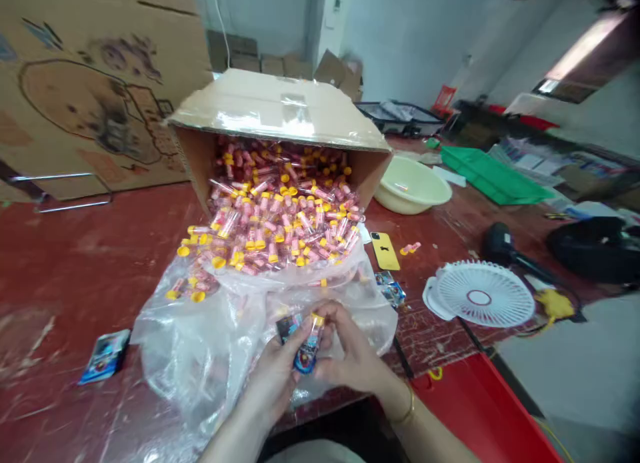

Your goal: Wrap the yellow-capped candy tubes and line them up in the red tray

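In front of me, both hands are on a small clear tube with a yellow cap (311, 343), its lower part covered by a blue printed wrap or label. My left hand (277, 373) pinches it from the left with the thumb on top. A dark blue printed piece (285, 326) also pokes out beside that thumb. My right hand (353, 353) curls its fingers around the tube's capped end. Beyond my hands, a cardboard box (280, 106) lies on its side, spilling many yellow-capped pink tubes (280, 226) onto a clear plastic sheet (210, 343).
On the red table (45, 270), a stack of blue packets (106, 356) lies left, more blue packets (390, 290) right. A yellow phone (385, 251), white fan (483, 295), pale basin (413, 186) and green tray (493, 176) stand right. A drawn-on cardboard panel (95, 83) rises at left.
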The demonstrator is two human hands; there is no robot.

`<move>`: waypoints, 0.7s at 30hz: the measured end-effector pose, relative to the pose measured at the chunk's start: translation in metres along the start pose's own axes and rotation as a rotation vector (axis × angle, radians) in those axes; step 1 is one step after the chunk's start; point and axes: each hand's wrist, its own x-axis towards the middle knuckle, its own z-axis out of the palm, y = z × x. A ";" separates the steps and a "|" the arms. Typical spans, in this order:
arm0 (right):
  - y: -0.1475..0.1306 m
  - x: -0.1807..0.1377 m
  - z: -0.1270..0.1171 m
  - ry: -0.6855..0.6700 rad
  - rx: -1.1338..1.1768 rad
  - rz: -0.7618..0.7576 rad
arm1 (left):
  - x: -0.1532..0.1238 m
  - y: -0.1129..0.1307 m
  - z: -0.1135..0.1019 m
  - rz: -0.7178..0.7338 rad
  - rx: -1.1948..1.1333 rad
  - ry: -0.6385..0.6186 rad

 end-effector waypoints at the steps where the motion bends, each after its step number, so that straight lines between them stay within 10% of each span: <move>1: 0.006 -0.003 0.006 0.033 0.000 0.017 | -0.001 0.000 0.002 -0.002 -0.004 -0.015; 21: 0.015 -0.011 0.017 0.210 -0.190 -0.139 | -0.007 -0.009 -0.006 0.122 0.194 -0.122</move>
